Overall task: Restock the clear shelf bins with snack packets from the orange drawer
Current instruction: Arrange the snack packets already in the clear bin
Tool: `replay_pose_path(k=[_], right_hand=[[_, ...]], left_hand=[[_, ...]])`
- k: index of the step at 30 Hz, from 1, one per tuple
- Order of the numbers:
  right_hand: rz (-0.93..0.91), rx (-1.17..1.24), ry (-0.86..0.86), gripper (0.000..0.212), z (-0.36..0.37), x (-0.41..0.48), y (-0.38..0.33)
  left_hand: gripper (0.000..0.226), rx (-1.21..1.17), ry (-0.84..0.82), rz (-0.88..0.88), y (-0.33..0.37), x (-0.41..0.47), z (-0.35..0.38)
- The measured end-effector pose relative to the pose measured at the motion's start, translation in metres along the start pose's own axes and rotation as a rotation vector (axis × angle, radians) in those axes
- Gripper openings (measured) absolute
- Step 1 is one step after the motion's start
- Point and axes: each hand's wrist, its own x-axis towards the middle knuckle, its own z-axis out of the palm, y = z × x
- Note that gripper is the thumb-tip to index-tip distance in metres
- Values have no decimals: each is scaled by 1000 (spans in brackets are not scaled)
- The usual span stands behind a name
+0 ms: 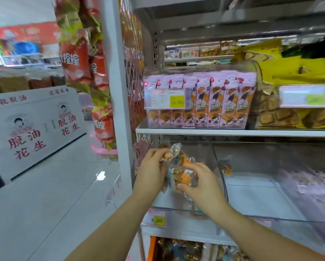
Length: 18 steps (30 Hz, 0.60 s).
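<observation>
While hands (152, 166) (201, 183) grip packets (185, 178), pink packs (214, 98) above.

Both bare forearms are reaching up and forward, hands close together. Left hand (154, 166) is pinching a small packet (172, 152) at its fingertips (back of hand facing camera). Right hand (201, 185) is curling thumb and fingers round a packet bundle (185, 178).

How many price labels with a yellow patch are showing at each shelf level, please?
On the upper shelf: 2, the 15.80 label and a blurred label
On the lower clear bin: 1, the 8.80 label
Total: 3
</observation>
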Motion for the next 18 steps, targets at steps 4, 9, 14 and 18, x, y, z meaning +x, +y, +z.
replay_pose_path(k=[4,9,14,18], right_hand=[[19,-7,-6,55,29,27,8],[50,-89,-197,73,58,51,19],[65,42,-259,57,46,53,14],[112,143,-115,48,20,35,4]], left_hand=[[40,-60,73,-81,-19,15,13],[34,-79,85,-64,-30,19,18],[33,-152,64,-55,-25,0,8],[30,-265,59,-111,-12,-22,-8]])
